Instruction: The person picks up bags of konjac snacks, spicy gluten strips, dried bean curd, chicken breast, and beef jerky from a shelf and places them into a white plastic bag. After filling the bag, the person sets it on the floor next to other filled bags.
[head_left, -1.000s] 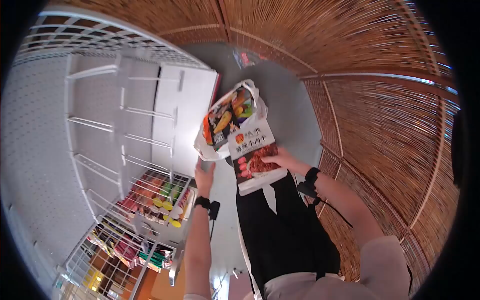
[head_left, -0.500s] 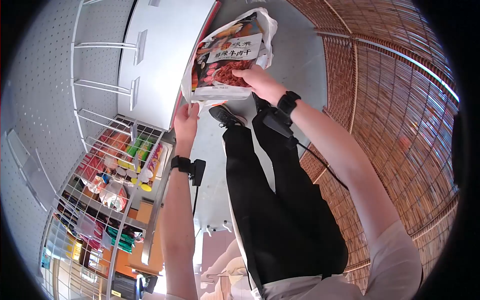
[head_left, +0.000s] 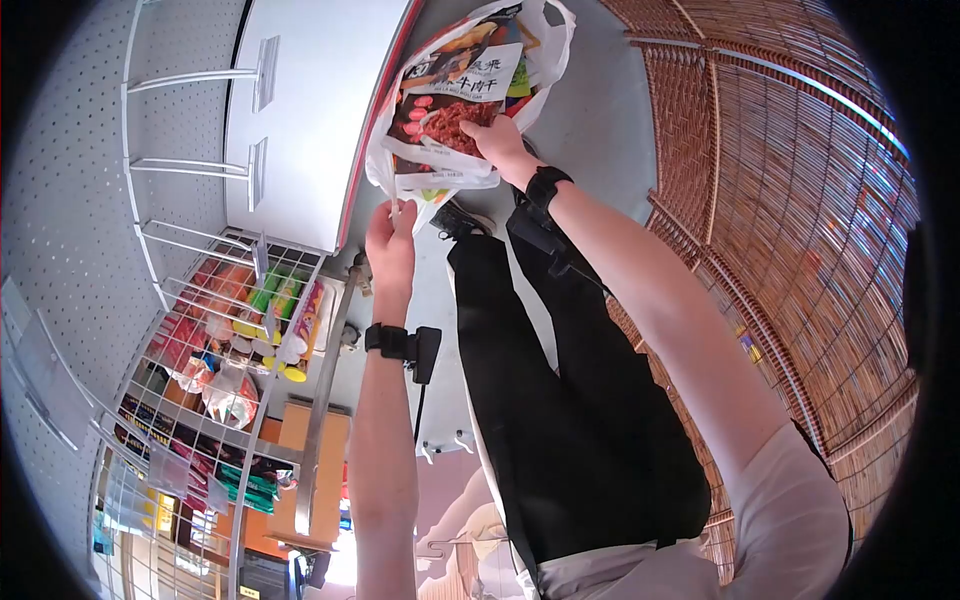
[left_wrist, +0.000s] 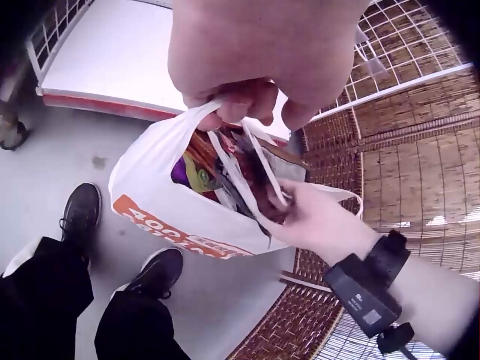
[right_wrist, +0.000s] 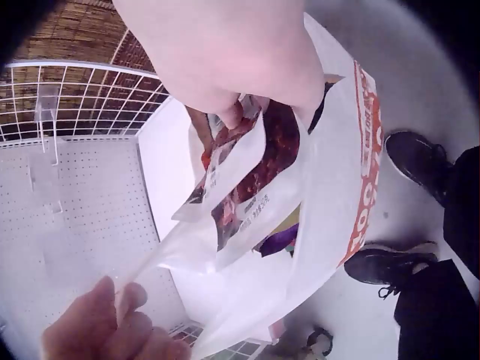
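Woven reed screen (head_left: 800,200) fills your view from 12 round to 4 o'clock; the white pegboard rack (head_left: 70,200) with its bare wire hooks runs from 8 up to 11 o'clock, and below it, near 7 o'clock, wire baskets (head_left: 240,340) sit packed with coloured snack packets; grey floor (head_left: 600,120) lies under all of it.

Now the white plastic bag (head_left: 400,170) with orange lettering, hanging at 12 o'clock above your 2 black shoes; your left hand (head_left: 390,245) has it, fingers curled and pinching a handle (left_wrist: 199,116) at the bag's 6 o'clock edge in the head view; the left wrist camera shows that handle bunched tight under the fingertips, mouth pulled wide.

Your right hand (head_left: 497,137) comes in at 1 o'clock, fingers closed round the dried-beef pouch (head_left: 450,115), red and dark with a white label; the pouch stands partway inside the bag's mouth, lower end down among other bright packets (left_wrist: 196,174); the right wrist view has the pouch pinched at its top edge, tilted toward 7 o'clock, touching the bag's inner wall.
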